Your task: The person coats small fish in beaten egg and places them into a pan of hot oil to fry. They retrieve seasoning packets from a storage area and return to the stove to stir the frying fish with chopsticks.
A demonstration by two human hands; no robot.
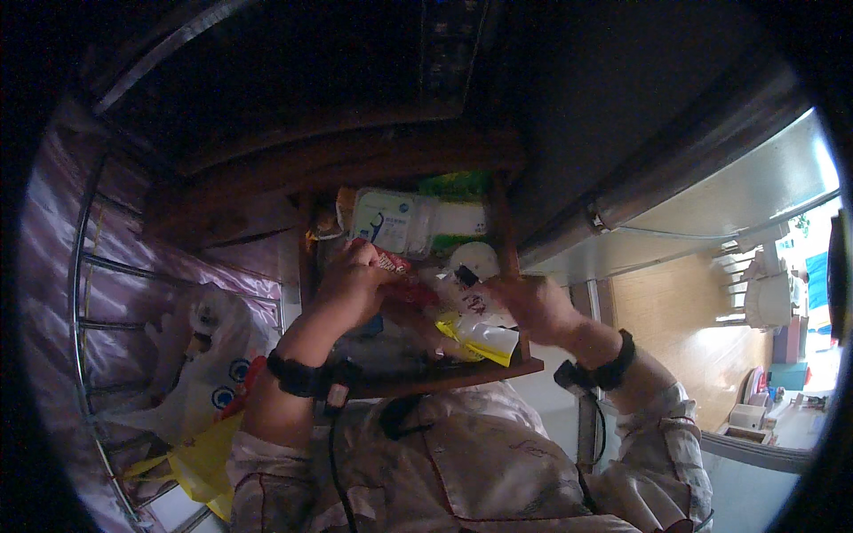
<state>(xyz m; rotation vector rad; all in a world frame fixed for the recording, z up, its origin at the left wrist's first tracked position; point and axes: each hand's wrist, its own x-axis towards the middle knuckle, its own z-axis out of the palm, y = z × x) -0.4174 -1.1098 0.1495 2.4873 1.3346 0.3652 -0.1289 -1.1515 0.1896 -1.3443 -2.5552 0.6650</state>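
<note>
An open wooden drawer (460, 381) lies in front of my torso, with both hands over it. My left hand (360, 280) grips a red packet (398, 264) with pale lettering. On the other side, my right hand (540, 308) has its fingers curled at the edge of a clear plastic bag (474, 303) with red print; the fingertips are blurred. A small black piece (466, 275) shows by that bag. Beneath the hands is a yellow-and-white packet (485, 341). Farther back in the drawer sits a clear box of dental floss picks (388, 220), near a round white object (474, 258).
Green packaging (456, 183) fills the drawer's back corner. A metal rack (83, 286) stands at left, hung with a white plastic bag (213, 360) and a yellow bag (206, 460). Dark furniture overhangs the drawer. A wooden table (680, 326) with chairs is at far right.
</note>
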